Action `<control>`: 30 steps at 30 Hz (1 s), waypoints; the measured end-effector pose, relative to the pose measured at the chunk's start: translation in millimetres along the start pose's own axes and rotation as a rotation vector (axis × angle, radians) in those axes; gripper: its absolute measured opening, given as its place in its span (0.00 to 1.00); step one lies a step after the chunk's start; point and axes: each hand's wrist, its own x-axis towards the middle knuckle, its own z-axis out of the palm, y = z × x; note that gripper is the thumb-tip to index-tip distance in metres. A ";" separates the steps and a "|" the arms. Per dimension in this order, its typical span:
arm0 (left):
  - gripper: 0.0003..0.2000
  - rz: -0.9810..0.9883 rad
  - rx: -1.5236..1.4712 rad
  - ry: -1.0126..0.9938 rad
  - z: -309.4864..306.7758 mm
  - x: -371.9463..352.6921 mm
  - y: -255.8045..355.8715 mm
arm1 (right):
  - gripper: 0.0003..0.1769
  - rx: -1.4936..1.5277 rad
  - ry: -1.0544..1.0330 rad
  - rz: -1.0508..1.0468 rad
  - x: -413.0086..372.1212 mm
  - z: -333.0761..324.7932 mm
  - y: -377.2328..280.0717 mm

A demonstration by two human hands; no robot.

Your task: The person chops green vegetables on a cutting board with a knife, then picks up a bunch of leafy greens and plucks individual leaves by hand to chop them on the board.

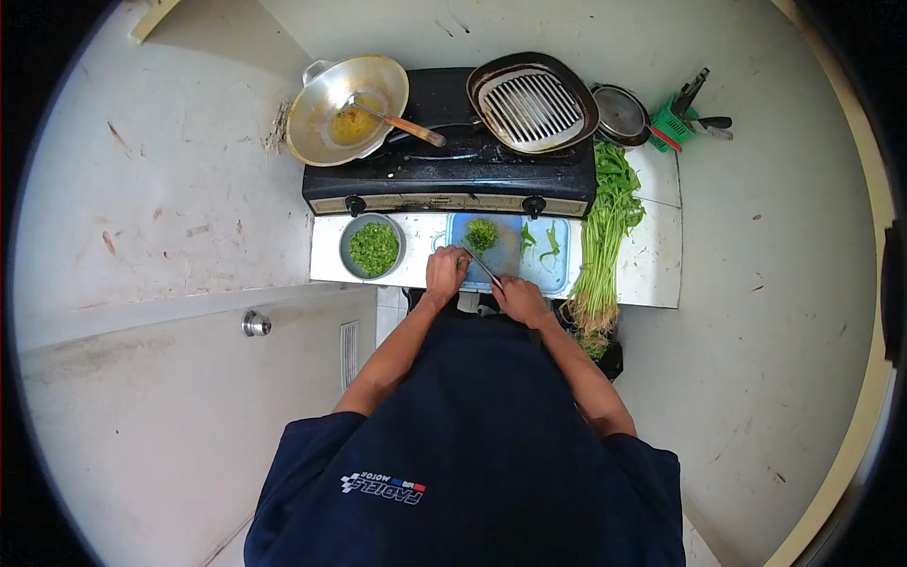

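Observation:
My right hand (520, 300) grips a knife (485, 269) whose blade points up and left over the blue cutting board (564, 276). At the blade's tip end is my left hand (447, 272), its fingers curled by the board's left edge. Whether those fingers hold anything, I cannot make out. Just beyond the blade lies a small pile of chopped greens (482, 234). A few loose green leaves (551, 243) rest on the board's right half. Left of the board stands a grey bowl (344, 249) filled with finely chopped greens (374, 249).
Behind the board is a black stove (444, 180) bearing a wok (307, 123) with a wooden-handled utensil (416, 129) and a grill pan (491, 76). A bunch of rooted leafy greens (605, 236) overhangs the counter's front edge. A green basket (671, 125) holds knives at back right.

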 end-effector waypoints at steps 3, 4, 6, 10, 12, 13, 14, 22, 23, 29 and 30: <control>0.02 0.035 0.015 0.028 -1.6 -4.8 2.1 | 0.22 -0.003 -0.007 -0.007 -1.8 0.8 0.2; 0.02 0.043 0.020 0.036 -1.7 -6.5 3.2 | 0.22 -0.008 -0.024 -0.005 -2.0 -0.4 -0.2; 0.03 0.078 0.015 0.064 -1.2 -9.3 1.4 | 0.22 -0.014 -0.051 0.007 -0.2 -0.4 -1.2; 0.04 0.115 0.013 0.079 -2.6 -12.6 -0.4 | 0.22 -0.027 -0.033 0.001 10.0 7.2 -3.7; 0.03 0.083 -0.001 0.069 -1.4 -11.8 -0.7 | 0.22 -0.029 -0.007 -0.019 14.7 8.1 -4.5; 0.03 0.060 -0.024 0.071 1.1 -10.6 -3.1 | 0.23 -0.024 0.000 -0.026 16.7 7.9 -6.1; 0.04 0.037 -0.047 0.072 3.3 -9.4 -5.8 | 0.23 -0.018 0.006 -0.032 18.7 7.5 -7.5; 0.03 -0.130 -0.171 0.072 4.4 -5.2 -2.5 | 0.24 -0.045 -0.087 -0.020 11.6 1.7 -6.2; 0.02 -0.130 -0.175 0.070 3.5 -5.0 -1.8 | 0.25 -0.048 -0.102 -0.011 11.2 1.1 -6.5; 0.02 -0.130 -0.143 0.059 2.0 -4.1 -0.2 | 0.24 0.008 -0.033 0.020 8.5 -2.2 -10.1; 0.02 -0.139 -0.135 0.055 1.7 -3.8 1.2 | 0.24 0.002 -0.045 0.011 7.3 -4.0 -11.7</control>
